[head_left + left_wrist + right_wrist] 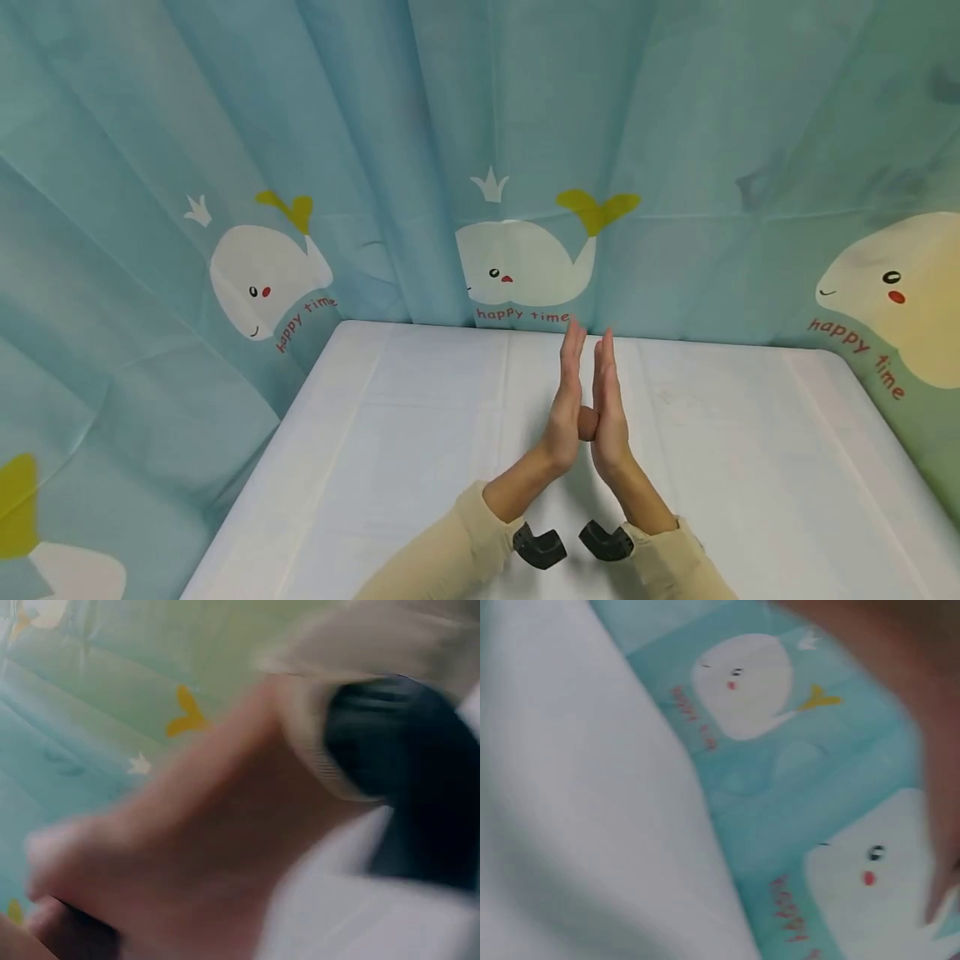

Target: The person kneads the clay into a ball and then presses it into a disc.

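Between the two palms in the head view sits a small reddish-brown rounded lump (588, 423), of a kind I cannot tell. My left hand (566, 408) presses it from the left, fingers straight and pointing away from me. From the other side my right hand (611, 408) presses it with its palm, fingers straight as well. The fingertips of the two hands stand slightly apart. In the left wrist view the dark lump (88, 934) shows partly at the lower left, under a blurred hand. Only a blurred piece of skin (900, 652) appears in the right wrist view.
A white-covered table (405, 450) lies under the hands. Behind and beside it hangs a blue-green curtain (390, 125) with printed whales. Black curved mounts (538, 547) sit at both wrists, by beige sleeves (450, 554).
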A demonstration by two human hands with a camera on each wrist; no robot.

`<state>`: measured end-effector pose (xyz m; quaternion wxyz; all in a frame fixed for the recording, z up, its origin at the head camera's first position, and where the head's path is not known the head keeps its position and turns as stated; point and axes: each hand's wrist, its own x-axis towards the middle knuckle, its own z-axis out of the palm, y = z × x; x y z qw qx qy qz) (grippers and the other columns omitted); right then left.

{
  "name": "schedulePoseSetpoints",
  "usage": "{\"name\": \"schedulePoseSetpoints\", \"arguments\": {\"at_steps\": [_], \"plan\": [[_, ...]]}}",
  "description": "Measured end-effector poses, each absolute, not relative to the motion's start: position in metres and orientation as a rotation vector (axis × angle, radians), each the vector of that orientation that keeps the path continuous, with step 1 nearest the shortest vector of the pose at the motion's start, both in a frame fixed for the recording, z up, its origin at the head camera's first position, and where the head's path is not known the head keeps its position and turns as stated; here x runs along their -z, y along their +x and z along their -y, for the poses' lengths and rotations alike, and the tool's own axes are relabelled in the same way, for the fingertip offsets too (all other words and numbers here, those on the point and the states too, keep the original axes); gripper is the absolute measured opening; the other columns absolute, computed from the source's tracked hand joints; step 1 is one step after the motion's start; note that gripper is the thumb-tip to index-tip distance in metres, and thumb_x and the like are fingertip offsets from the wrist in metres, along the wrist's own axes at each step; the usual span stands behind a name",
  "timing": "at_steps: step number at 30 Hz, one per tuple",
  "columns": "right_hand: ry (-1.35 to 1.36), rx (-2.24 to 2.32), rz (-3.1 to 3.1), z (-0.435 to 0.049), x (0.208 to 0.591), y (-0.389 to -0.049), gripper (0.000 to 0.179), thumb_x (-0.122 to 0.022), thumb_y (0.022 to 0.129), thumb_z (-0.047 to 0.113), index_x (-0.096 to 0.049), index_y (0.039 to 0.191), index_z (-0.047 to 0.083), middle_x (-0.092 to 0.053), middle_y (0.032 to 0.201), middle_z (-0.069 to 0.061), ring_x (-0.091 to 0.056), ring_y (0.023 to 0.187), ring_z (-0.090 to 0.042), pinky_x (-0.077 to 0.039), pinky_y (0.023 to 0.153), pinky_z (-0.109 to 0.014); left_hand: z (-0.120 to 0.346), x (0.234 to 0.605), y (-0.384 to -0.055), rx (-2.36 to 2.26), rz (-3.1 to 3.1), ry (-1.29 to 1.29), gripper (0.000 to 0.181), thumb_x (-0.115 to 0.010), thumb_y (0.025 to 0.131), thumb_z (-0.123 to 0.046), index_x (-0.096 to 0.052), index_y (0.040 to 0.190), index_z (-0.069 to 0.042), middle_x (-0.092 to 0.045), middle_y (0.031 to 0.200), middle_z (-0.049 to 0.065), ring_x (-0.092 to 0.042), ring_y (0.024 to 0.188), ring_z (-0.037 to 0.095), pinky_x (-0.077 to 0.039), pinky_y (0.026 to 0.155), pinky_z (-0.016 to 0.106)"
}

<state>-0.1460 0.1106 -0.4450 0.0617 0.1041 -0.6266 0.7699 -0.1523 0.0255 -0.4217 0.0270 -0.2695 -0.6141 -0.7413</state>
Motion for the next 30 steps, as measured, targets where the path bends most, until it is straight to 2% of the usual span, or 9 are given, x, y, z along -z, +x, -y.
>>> {"name": "schedulePoseSetpoints", "arguments": {"at_steps": [2,6,8,12,15,20,22,26,30], "plan": [[0.339,-2.324,1.885,-0.106,0.450,-0.141,0.055,-0.007,0.112,0.044,0.004,0.165,0.034,0.006,0.172,0.011,0.008,0.157,-0.009,-0.002,0.125,-0.038,-0.023,0.416,-0.156,2.265,1.867,-0.867,0.068,-0.007,0.110,-0.052,0.005,0.166,-0.015,-0.002,0.172,0.002,-0.003,0.158,0.017,-0.004,0.125,0.050],[0.372,-2.306,1.859,-0.097,0.448,-0.126,0.055,-0.006,0.112,0.045,0.004,0.165,0.036,0.005,0.172,0.010,0.007,0.157,-0.011,-0.021,0.117,-0.022,-0.021,0.421,-0.166,2.166,1.942,-0.852,0.066,-0.007,0.111,-0.049,0.004,0.166,-0.015,0.001,0.173,0.001,0.000,0.157,0.014,-0.004,0.126,0.048],[0.385,-2.273,1.855,-0.096,0.441,-0.122,0.054,-0.007,0.112,0.045,0.001,0.165,0.039,0.002,0.172,0.011,0.006,0.157,-0.010,-0.021,0.113,-0.017,-0.021,0.429,-0.169,2.154,2.000,-0.816,0.066,-0.006,0.111,-0.051,0.003,0.166,-0.016,0.002,0.173,-0.002,0.000,0.157,0.012,-0.004,0.125,0.049],[0.371,-2.227,1.856,-0.102,0.429,-0.127,0.055,-0.011,0.111,0.049,-0.002,0.164,0.042,-0.002,0.171,0.014,0.004,0.156,-0.007,-0.012,0.119,-0.028,-0.021,0.442,-0.166,2.196,2.100,-0.834,0.070,-0.005,0.108,-0.057,0.002,0.167,-0.019,0.001,0.173,-0.003,0.000,0.156,0.012,-0.004,0.125,0.051],[0.302,-2.195,1.908,-0.111,0.431,-0.143,0.053,-0.010,0.111,0.050,-0.002,0.163,0.046,0.000,0.170,0.019,0.005,0.155,-0.002,-0.001,0.122,-0.039,-0.021,0.444,-0.157,2.223,2.136,-0.898,0.069,-0.006,0.108,-0.059,0.001,0.167,-0.024,0.001,0.172,-0.011,0.001,0.156,0.009,-0.004,0.126,0.047],[0.276,-2.190,1.973,-0.121,0.452,-0.160,0.052,-0.008,0.111,0.049,0.001,0.162,0.046,0.006,0.169,0.021,0.009,0.154,-0.001,0.009,0.123,-0.045,-0.023,0.437,-0.150,2.342,2.088,-0.855,0.064,-0.005,0.109,-0.055,0.002,0.166,-0.027,0.000,0.171,-0.012,0.000,0.156,0.009,-0.003,0.125,0.048],[0.301,-2.176,1.997,-0.117,0.458,-0.156,0.053,-0.007,0.112,0.047,0.002,0.164,0.042,0.006,0.169,0.021,0.010,0.154,-0.004,0.008,0.123,-0.048,-0.023,0.435,-0.154,2.425,2.048,-0.767,0.064,-0.005,0.109,-0.055,0.002,0.167,-0.027,-0.003,0.172,-0.007,-0.002,0.157,0.013,-0.002,0.124,0.052],[0.374,-2.120,2.050,-0.102,0.455,-0.137,0.053,-0.006,0.113,0.039,0.002,0.165,0.038,0.008,0.170,0.018,0.014,0.155,-0.011,0.003,0.121,-0.057,-0.021,0.438,-0.166,2.417,2.048,-0.601,0.062,-0.006,0.109,-0.054,0.000,0.167,-0.030,-0.004,0.172,-0.005,-0.003,0.158,0.018,-0.003,0.124,0.055],[0.428,-2.089,2.030,-0.097,0.441,-0.124,0.054,-0.007,0.112,0.041,0.001,0.165,0.037,0.007,0.171,0.016,0.016,0.155,-0.014,0.004,0.119,-0.062,-0.022,0.449,-0.172,2.264,2.151,-0.586,0.068,-0.005,0.109,-0.057,-0.001,0.167,-0.023,-0.001,0.173,-0.003,0.000,0.158,0.020,-0.004,0.124,0.055]]}}
